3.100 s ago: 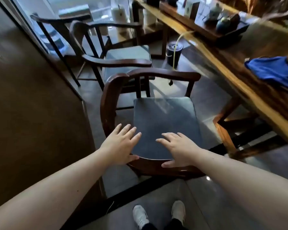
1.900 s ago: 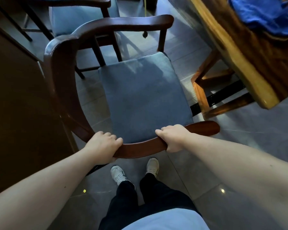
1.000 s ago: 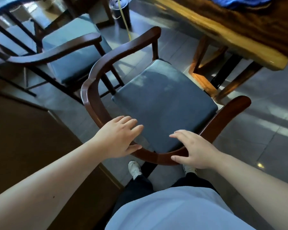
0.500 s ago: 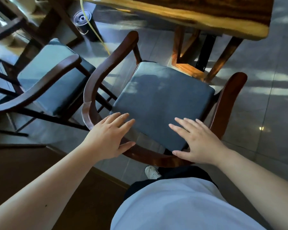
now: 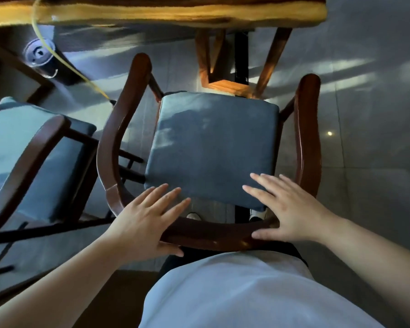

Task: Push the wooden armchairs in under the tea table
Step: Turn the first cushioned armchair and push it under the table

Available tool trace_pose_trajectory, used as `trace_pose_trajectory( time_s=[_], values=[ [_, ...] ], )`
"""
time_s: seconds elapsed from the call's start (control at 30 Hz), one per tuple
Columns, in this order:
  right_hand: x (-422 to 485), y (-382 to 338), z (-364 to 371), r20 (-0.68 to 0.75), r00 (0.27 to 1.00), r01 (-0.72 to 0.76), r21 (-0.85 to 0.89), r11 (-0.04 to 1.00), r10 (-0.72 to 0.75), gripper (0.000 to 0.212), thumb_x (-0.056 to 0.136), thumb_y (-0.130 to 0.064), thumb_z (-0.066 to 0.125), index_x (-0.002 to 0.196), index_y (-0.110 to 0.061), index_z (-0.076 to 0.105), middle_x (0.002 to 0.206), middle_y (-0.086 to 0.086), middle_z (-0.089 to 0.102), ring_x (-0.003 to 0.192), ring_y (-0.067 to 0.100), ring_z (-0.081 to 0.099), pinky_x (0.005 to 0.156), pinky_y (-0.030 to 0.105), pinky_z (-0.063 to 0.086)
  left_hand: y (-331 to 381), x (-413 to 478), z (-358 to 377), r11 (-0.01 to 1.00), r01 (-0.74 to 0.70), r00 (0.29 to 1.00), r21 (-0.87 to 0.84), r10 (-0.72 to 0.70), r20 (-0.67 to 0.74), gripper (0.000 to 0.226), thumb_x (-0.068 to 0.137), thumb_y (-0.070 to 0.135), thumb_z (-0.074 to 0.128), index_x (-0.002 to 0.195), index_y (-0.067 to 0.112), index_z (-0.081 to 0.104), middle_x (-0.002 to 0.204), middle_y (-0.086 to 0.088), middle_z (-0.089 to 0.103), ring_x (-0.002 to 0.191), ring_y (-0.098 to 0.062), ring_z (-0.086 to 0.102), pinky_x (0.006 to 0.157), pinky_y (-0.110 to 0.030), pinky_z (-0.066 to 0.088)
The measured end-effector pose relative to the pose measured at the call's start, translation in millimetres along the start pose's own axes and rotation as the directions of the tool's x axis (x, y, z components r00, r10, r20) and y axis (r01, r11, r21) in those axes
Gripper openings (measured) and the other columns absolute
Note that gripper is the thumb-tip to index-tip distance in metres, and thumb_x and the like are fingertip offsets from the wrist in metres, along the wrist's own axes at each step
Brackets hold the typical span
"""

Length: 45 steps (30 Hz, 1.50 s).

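Note:
A dark wooden armchair [image 5: 309, 129] with a curved back rail and a blue seat cushion [image 5: 213, 143] stands right in front of me, its open front facing the tea table [image 5: 152, 13] at the top. My left hand [image 5: 147, 221] lies flat on the back rail with fingers spread. My right hand [image 5: 287, 209] rests the same way on the rail's right part, fingers reaching over the cushion. The table's thick yellow-brown edge runs across the top, and its wooden leg frame [image 5: 225, 84] stands just beyond the seat's front edge.
A second wooden armchair [image 5: 33, 162] with a blue cushion stands close on the left, nearly touching the first. A dark bin [image 5: 39, 56] with a yellow hose [image 5: 69, 65] sits under the table at upper left. Grey tiled floor [image 5: 369, 138] lies to the right.
The armchair has turned to face the table squarely and its seat front now lies near the table's leg frame. Both hands went from gripping the back rail to resting flat on it.

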State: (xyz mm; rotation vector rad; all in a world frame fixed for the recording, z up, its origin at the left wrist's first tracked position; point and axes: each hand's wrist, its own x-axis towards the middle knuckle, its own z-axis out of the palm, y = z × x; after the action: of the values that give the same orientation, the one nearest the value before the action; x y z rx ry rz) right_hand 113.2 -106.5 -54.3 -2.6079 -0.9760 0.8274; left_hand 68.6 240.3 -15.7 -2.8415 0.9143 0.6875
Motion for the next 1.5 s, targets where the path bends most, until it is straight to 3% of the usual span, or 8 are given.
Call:
trace_pose_trajectory(
  time_s=[0.23, 0.3, 0.4, 0.57, 0.73, 1.07, 1.37, 1.5],
  values=[
    [-6, -57, 49, 0.028, 0.996, -0.083, 0.113, 0.99, 0.08, 0.096, 0.079, -0.087, 0.041, 0.155, -0.037, 0.009, 0.163, -0.005, -0.003, 0.149, 0.014, -0.004, 0.117, 0.039, -0.003, -13, 7, 24, 0.97, -0.225, 0.965, -0.097, 0.208, -0.159, 0.07, 0.083, 0.062, 0.051, 0.139, 0.021, 0.044, 0.133, -0.009, 0.059, 0.117, -0.033, 0.057, 0.099, -0.045, 0.045],
    [-6, -67, 60, -0.058, 0.992, -0.104, 0.154, 0.983, 0.114, 0.084, 0.085, -0.064, 0.059, 0.153, -0.033, 0.022, 0.162, -0.002, 0.014, 0.148, 0.017, 0.011, 0.117, 0.038, 0.006, -15, 3, 29, 0.958, -0.263, 0.954, -0.117, 0.24, -0.179, 0.058, 0.085, 0.051, 0.059, 0.132, 0.019, 0.053, 0.125, -0.005, 0.063, 0.111, -0.029, 0.06, 0.094, -0.042, 0.049],
    [-5, -70, 71, -0.209, 0.965, -0.118, 0.183, 0.976, 0.156, 0.071, 0.068, -0.022, 0.084, 0.134, -0.019, 0.057, 0.138, 0.005, 0.057, 0.13, 0.024, 0.05, 0.111, 0.043, 0.031, -21, -7, 39, 0.967, -0.197, 0.97, -0.161, 0.168, -0.174, 0.043, 0.079, 0.031, 0.064, 0.12, 0.017, 0.061, 0.109, -0.003, 0.069, 0.095, -0.028, 0.065, 0.077, -0.039, 0.055],
    [-2, -69, 74, -0.42, 0.902, -0.059, 0.119, 0.991, 0.104, 0.046, 0.06, -0.007, 0.081, 0.104, -0.015, 0.074, 0.101, -0.001, 0.074, 0.096, 0.02, 0.067, 0.085, 0.039, 0.053, -25, -6, 46, 0.949, -0.233, 0.956, -0.212, 0.183, -0.231, 0.025, 0.079, 0.024, 0.044, 0.088, 0.015, 0.065, 0.076, 0.001, 0.067, 0.062, -0.026, 0.061, 0.049, -0.033, 0.051],
    [-2, -69, 78, -0.437, 0.894, -0.053, 0.106, 0.993, 0.094, 0.046, 0.055, -0.006, 0.081, 0.1, -0.014, 0.075, 0.096, -0.001, 0.074, 0.088, 0.021, 0.068, 0.076, 0.039, 0.055, -28, -4, 45, 0.95, -0.243, 0.956, -0.197, 0.2, -0.213, 0.018, 0.063, 0.017, 0.067, 0.08, 0.018, 0.063, 0.067, 0.004, 0.062, 0.055, -0.023, 0.057, 0.043, -0.029, 0.042],
    [1, -65, 63, -0.381, 0.922, -0.046, 0.066, 0.997, 0.068, 0.035, 0.065, -0.014, 0.08, 0.098, -0.018, 0.072, 0.092, -0.005, 0.073, 0.085, 0.017, 0.068, 0.073, 0.035, 0.056, -25, -2, 40, 0.953, -0.192, 0.955, -0.235, 0.126, -0.268, 0.027, 0.047, 0.017, 0.072, 0.071, 0.019, 0.06, 0.062, 0.006, 0.06, 0.052, -0.024, 0.056, 0.044, -0.027, 0.042],
    [-3, -60, 60, -0.328, 0.943, -0.058, 0.029, 0.998, 0.065, 0.031, 0.075, -0.027, 0.046, 0.095, -0.017, 0.068, 0.085, -0.002, 0.071, 0.08, 0.02, 0.068, 0.071, 0.04, 0.057, -14, -2, 48, 0.949, -0.151, 0.955, -0.278, 0.067, -0.29, 0.032, 0.053, 0.014, 0.074, 0.083, 0.019, 0.066, 0.071, 0.006, 0.066, 0.058, -0.025, 0.061, 0.049, -0.032, 0.049],
    [-4, -55, 63, -0.318, 0.946, -0.053, 0.051, 0.997, 0.066, 0.027, 0.07, -0.017, 0.063, 0.097, -0.016, 0.068, 0.089, -0.001, 0.072, 0.084, 0.021, 0.068, 0.087, 0.043, 0.054, -15, 2, 42, 0.961, -0.166, 0.942, -0.222, 0.088, -0.324, 0.022, 0.065, 0.02, 0.067, 0.087, 0.019, 0.068, 0.074, 0.006, 0.068, 0.06, -0.023, 0.063, 0.048, -0.031, 0.049]
  ],
)
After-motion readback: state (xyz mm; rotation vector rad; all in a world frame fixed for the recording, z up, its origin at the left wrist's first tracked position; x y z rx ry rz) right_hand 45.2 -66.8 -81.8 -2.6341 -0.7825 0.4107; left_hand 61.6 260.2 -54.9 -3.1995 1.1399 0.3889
